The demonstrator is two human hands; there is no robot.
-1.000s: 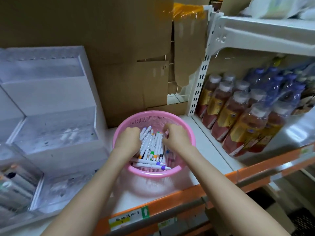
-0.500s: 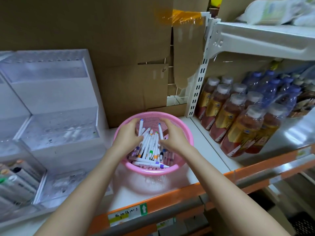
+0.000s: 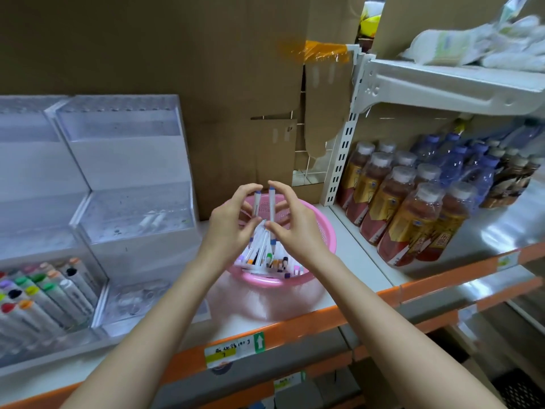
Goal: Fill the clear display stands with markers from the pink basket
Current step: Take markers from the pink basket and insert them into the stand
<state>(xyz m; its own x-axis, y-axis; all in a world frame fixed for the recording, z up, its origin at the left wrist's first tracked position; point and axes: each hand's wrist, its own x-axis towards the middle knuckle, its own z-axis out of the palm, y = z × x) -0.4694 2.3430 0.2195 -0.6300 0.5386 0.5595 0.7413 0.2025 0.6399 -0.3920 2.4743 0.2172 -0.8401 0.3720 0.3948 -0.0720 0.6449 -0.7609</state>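
Display stands (image 3: 124, 160) of clear plastic sit left on the shelf, their upper tiers mostly bare. The left hand (image 3: 230, 225) and right hand (image 3: 295, 228) together pinch a bunch of markers (image 3: 272, 202) upright over the pink basket (image 3: 328, 230). The markers look light, stiff and smooth, so probably slippery when bunched; gripping mid-barrel seems safest.

One view only: head-worn, wide-angle. It faces forward and down onto the pink basket (image 3: 326, 229), which sits just below frame centre. Range is close: both forearms enter from the bottom edge, and the left hand (image 3: 231, 224) and right hand (image 3: 296, 228) meet just above the basket. Left of the basket the clear display stands (image 3: 124, 160) run to the frame edge. The bottles (image 3: 413, 219) lie right of it, the cardboard (image 3: 177, 54) behind it, and the orange shelf lip (image 3: 295, 335) in front. Shelf lines bow toward the edges.
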